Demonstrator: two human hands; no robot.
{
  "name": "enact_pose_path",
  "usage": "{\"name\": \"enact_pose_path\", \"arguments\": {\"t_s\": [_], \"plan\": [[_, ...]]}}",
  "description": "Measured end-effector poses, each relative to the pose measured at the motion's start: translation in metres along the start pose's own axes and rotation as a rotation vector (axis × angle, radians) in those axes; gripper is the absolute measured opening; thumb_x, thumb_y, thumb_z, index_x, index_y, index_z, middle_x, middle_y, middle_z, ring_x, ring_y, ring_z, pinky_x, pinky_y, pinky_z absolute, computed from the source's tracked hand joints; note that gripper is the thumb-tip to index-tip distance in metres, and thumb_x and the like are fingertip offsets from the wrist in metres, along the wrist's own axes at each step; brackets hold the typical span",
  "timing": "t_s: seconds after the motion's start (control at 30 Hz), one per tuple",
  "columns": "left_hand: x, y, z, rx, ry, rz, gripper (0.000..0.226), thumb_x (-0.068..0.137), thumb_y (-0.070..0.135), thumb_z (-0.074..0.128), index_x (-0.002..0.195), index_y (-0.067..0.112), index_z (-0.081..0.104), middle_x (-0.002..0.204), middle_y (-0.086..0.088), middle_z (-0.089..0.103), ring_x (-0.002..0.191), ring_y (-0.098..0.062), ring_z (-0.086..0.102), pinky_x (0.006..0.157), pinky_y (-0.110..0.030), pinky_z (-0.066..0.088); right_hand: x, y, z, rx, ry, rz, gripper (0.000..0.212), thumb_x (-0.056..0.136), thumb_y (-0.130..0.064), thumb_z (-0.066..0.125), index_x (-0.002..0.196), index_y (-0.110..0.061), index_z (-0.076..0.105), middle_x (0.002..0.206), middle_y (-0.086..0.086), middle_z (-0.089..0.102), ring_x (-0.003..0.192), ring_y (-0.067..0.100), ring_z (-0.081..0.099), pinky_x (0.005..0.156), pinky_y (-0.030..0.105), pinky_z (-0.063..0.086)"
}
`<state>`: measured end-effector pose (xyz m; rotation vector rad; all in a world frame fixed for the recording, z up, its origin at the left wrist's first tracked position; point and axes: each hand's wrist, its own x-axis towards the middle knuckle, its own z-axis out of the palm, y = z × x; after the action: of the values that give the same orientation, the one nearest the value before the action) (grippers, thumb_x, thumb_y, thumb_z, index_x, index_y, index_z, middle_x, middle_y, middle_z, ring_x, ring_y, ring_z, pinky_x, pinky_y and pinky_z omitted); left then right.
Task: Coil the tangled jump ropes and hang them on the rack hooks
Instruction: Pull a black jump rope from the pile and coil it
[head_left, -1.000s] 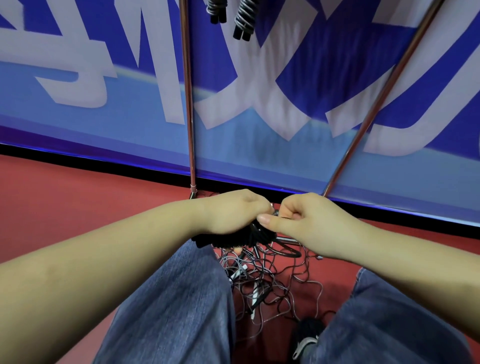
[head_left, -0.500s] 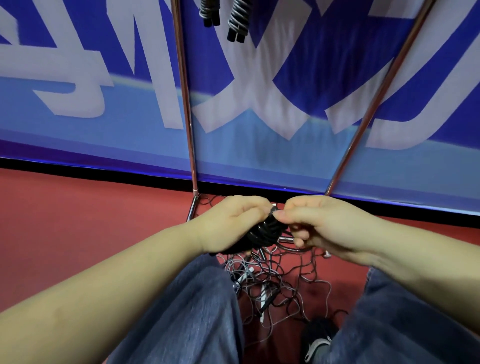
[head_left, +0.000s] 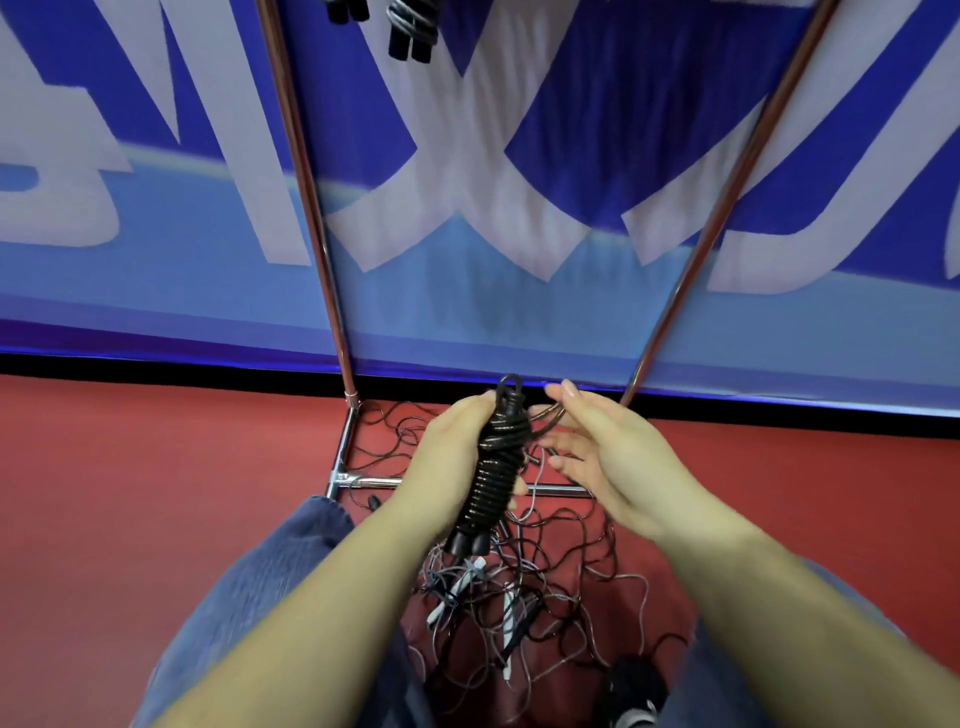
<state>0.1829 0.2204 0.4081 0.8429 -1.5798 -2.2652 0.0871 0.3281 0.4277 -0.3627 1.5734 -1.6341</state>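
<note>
Left hand (head_left: 457, 457) is the grip, fingers wrapped round the coiled jump rope (head_left: 496, 467); right hand (head_left: 608, 457) hovers beside it, fingers spread and holding nothing. Bundle stands nearly upright, loop up, handles down, above the tangled ropes (head_left: 530, 597) on the red floor (head_left: 156, 493) between the rack poles (head_left: 311, 208).

Indoor sports hall or gym. Red sports flooring (head_left: 156, 493) ran to wall, where big blue-and-white printed banner (head_left: 519, 182) hung. Chrome rack (head_left: 306, 171) stood before banner; tangled jump ropes (head_left: 524, 608) lay on floor by rack base.
</note>
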Motion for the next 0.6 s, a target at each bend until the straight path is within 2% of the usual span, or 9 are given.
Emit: {"name": "enact_pose_path", "arguments": {"t_s": [0.07,0.17,0.27,0.37,0.43,0.6], "plan": [[0.009,-0.007,0.0,-0.032,0.004,-0.019,0.032,0.09,0.042,0.052,0.089,0.011,0.059,0.066,-0.014,0.059,0.044,-0.027,0.057,0.044,-0.026,0.047,0.008,0.007,0.0,0.217,-0.024,-0.045,0.019,0.082,-0.029,0.058,0.09,-0.014,0.066,0.083,-0.001,0.069,0.068,0.009,0.058,0.063,0.022,0.044],[0.02,-0.011,0.0,-0.051,0.028,-0.018,0.027,0.089,0.04,0.056,0.088,0.014,0.061,0.063,-0.013,0.06,0.044,-0.027,0.057,0.043,-0.026,0.046,0.021,0.017,0.0,0.402,-0.006,-0.043,0.032,0.072,-0.027,0.06,0.099,-0.011,0.066,0.087,0.003,0.07,0.074,0.012,0.063,0.071,0.026,0.049],[0.027,-0.014,0.002,-0.086,0.04,-0.016,0.025,0.095,0.034,0.049,0.092,0.013,0.06,0.066,-0.014,0.059,0.044,-0.026,0.056,0.042,-0.024,0.045,0.033,0.023,0.003,0.27,0.085,-0.109,0.033,0.069,-0.025,0.065,0.101,-0.019,0.065,0.087,0.001,0.069,0.076,0.011,0.06,0.075,0.027,0.047],[0.031,-0.021,0.005,-0.071,0.045,-0.01,0.026,0.096,0.034,0.048,0.094,0.011,0.059,0.067,-0.016,0.056,0.044,-0.026,0.055,0.044,-0.025,0.044,0.039,0.027,0.008,0.112,0.303,-0.228,0.022,0.077,-0.009,0.072,0.094,-0.018,0.061,0.066,-0.003,0.062,0.056,0.002,0.056,0.058,0.017,0.043],[0.033,-0.025,0.007,-0.086,0.056,-0.032,0.025,0.096,0.036,0.048,0.092,0.013,0.058,0.063,-0.013,0.058,0.045,-0.026,0.055,0.047,-0.028,0.046,0.04,0.03,0.011,0.052,0.39,-0.311,0.018,0.077,-0.002,0.072,0.085,-0.013,0.06,0.063,-0.003,0.061,0.051,-0.001,0.056,0.055,0.014,0.044],[0.04,-0.031,0.01,-0.129,0.076,-0.08,0.03,0.094,0.041,0.05,0.096,0.012,0.059,0.067,-0.018,0.055,0.045,-0.026,0.054,0.049,-0.029,0.045,0.04,0.033,0.014,-0.025,0.361,-0.363,0.023,0.078,0.005,0.07,0.083,-0.017,0.066,0.068,-0.002,0.063,0.054,-0.003,0.057,0.057,0.009,0.047]]}}
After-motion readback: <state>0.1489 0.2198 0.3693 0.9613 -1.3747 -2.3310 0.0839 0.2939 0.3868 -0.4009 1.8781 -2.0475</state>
